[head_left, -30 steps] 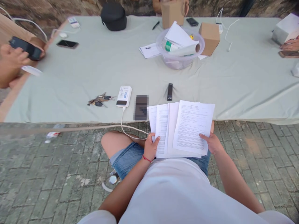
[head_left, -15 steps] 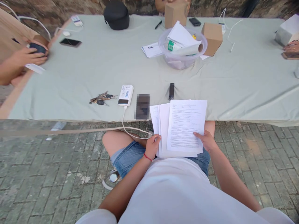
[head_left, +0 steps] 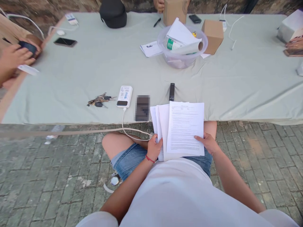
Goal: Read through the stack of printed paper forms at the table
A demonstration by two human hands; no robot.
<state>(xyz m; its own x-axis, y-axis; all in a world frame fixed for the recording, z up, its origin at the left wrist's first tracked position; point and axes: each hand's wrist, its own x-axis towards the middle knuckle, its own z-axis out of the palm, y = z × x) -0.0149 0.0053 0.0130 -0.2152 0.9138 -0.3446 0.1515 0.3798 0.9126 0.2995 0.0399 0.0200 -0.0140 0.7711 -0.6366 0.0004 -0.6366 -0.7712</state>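
A sheaf of printed white papers (head_left: 182, 129) rests over my lap, just in front of the table edge. My left hand (head_left: 154, 147) grips its lower left corner, thumb on top. My right hand (head_left: 208, 143) holds the lower right edge of the top sheet. The sheets are nearly squared, with a few edges still fanned out on the left. I sit with legs crossed in denim shorts.
The grey-green clothed table (head_left: 99, 63) carries keys (head_left: 99, 100), a white power bank (head_left: 125, 96) with a cable to my lap, a black stick (head_left: 171, 91), a clear bowl of papers (head_left: 182, 44), cardboard boxes (head_left: 213, 31), a black cap (head_left: 113, 13), phones. Other people's hands (head_left: 14, 56) at left.
The fanned sheets have been pushed together into a tighter stack. My right hand moved left with the top sheet. The person at the left shifted the dark object in their hands.
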